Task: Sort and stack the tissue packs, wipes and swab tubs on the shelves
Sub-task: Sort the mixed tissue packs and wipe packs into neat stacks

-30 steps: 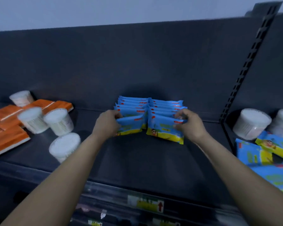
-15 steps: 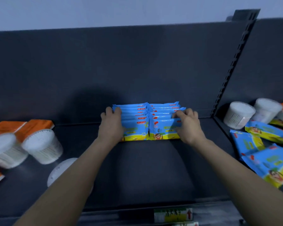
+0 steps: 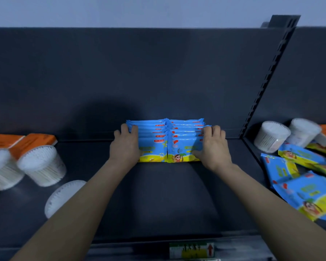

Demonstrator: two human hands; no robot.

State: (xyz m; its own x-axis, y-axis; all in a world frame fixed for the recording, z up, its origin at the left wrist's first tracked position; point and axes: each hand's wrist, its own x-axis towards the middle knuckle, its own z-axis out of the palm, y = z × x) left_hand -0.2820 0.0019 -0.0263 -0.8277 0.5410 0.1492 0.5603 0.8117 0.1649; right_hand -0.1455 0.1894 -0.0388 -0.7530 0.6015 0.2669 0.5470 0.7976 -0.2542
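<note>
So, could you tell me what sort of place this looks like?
Probably a shop aisle: dark metal shelving with a slotted upright, a price label on the shelf edge, and rows of identical wipes packs.

A yellow price label point(image 3: 191, 250) bears a red arrow; a slotted upright point(image 3: 267, 80) rises at right.

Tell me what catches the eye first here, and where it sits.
Two neat rows of blue wipe packs stand mid-shelf, the left hand pressing their left side and the right hand gripping their right. Loose wipe packs lie jumbled on the right; white swab tubs sit scattered on the left.
</note>
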